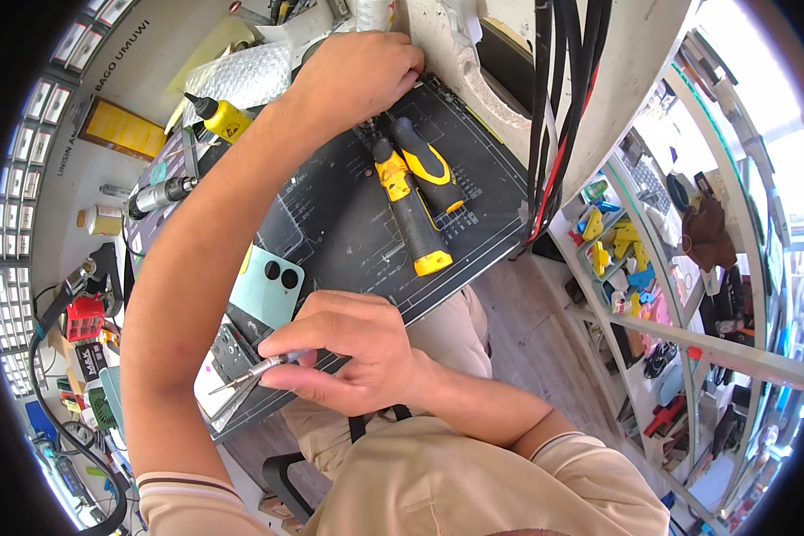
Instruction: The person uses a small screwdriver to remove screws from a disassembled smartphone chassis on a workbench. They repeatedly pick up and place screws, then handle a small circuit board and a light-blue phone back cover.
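Observation:
In my right hand (353, 348), a slim metal precision screwdriver (252, 371) is pinched between thumb and fingers, its tip pointing left. Below that tip lies a phone-like part with a dark metal plate (232, 350), partly covered by my hand and arm. A pale teal phone back (266, 288) with round camera openings lies just beyond. My left hand (357, 76) reaches to the far end of the black work mat (339, 223); its fingers curl down and their tips are hidden. Near it lie two yellow-and-black handled tools, one longer (411, 214) and one shorter (429, 165).
A yellow bottle with a black nozzle (219, 116) and bubble wrap (241, 79) are at the back left, with a metal-bodied tool (161, 195) nearer. Black cables (558, 116) hang by the mat's right edge. Shelves of coloured items (621, 250) stand at right.

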The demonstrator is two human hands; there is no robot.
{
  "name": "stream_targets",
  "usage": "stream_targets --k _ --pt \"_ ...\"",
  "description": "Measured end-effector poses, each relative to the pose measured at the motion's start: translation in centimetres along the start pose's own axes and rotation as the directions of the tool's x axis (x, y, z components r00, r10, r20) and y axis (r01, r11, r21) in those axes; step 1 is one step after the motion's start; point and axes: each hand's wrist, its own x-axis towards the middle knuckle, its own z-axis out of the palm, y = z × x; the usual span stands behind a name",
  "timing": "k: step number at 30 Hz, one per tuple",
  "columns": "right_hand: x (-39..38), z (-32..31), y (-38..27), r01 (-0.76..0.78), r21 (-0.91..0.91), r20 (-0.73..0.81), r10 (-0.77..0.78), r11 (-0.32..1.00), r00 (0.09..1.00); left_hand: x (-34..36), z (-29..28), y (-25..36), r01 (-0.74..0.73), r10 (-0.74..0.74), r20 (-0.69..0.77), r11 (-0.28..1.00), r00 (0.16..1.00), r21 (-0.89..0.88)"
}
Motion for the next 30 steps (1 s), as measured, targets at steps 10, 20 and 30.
stream_targets --k 10,20,30 --pt "0.3 -0.3 -0.1 -0.031 -0.035 0.031 0.032 0.999 0.999 -1.6 -4.5 1.6 0.420 -0.401 0.129 0.839 0.907 -0.347" --pt "-0.5 -0.3 -0.2 -0.082 -0.169 0.030 0.088 0.982 0.996 -15.3 -13.7 5.4 0.243 -0.652 0.165 0.030 0.740 -0.970" --pt "-1.6 0.6 0.8 -0.102 -0.226 0.003 0.105 0.969 0.994 -28.5 -18.9 12.8 -0.266 -0.812 -0.122 -0.042 0.571 -0.963"
